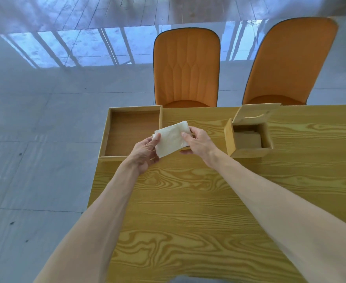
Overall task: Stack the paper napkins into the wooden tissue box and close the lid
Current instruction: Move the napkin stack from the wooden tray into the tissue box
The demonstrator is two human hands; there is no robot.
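A white folded paper napkin is held above the table between both hands. My left hand pinches its left lower corner and my right hand grips its right edge. The wooden tissue box stands to the right of my right hand, its hinged lid tilted up and back. Inside the box lie napkins, stacked flat. The held napkin is left of the box, over the right edge of a shallow wooden tray.
A shallow wooden tray with nothing in it sits at the table's far left corner. The wood-grain table ends at its left edge close to my left arm. Two orange chairs stand behind the far edge. Grey tiled floor lies to the left.
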